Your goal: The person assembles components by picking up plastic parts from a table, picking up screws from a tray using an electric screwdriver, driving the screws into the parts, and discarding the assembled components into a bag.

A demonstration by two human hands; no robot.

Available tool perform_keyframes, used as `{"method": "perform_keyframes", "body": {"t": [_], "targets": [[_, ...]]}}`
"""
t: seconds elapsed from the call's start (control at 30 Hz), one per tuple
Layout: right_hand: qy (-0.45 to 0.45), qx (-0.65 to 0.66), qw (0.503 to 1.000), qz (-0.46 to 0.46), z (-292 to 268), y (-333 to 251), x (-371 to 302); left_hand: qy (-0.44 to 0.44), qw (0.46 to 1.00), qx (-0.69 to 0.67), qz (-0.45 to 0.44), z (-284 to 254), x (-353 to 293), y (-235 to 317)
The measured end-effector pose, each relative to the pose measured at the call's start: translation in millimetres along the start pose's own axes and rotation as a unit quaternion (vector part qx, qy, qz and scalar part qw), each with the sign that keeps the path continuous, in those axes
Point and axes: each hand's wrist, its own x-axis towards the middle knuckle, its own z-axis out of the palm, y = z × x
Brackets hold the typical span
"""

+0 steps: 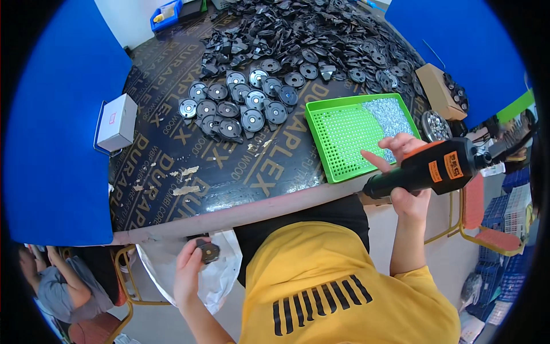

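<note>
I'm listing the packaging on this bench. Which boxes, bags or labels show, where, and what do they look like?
White box: left table edge, small, rectangular, red mark on its side.
Cardboard box: right of the green tray, brown, open, dark parts inside.
Orange labels: on the black power screwdriver in the right hand.
White plastic bag: below the table edge, beside the left hand.

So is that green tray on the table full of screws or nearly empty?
Partly full. The green tray holds a heap of small silvery screws in its far right corner; the rest shows bare perforated grid.

My power screwdriver (431,168) is black with an orange band. The tray (344,137) is bright green, dotted with a hole grid; the worktop (189,172) is dark brown with repeating tan lettering. My shirt (338,286) is yellow with black stripes.
</note>
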Motion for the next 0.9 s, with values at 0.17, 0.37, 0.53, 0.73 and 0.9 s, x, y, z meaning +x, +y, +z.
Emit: {"method": "perform_keyframes", "body": {"t": [0.17, 0.37, 0.53, 0.73, 0.9], "targets": [[-0.018, -0.012, 1.000, 0.019, -3, 3, 3, 0.203, 0.769, 0.602, 0.065, -50, 8, -76], [0.043, -0.060, 0.997, 0.019, 3, 7, 1, -0.110, 0.970, 0.192, 0.101, -23, 9, 68], [0.038, -0.074, 0.996, 0.014, -5, 11, -2, 0.060, 0.943, 0.199, 0.261, 13, 142, 143], [0.068, -0.086, 0.994, 0.007, 1, 10, -4, 0.091, 0.911, 0.376, 0.141, 14, 244, 150], [0.083, -0.094, 0.992, 0.016, 1, 8, 0, 0.087, 0.968, 0.196, 0.132, -5, 247, 146]]}}
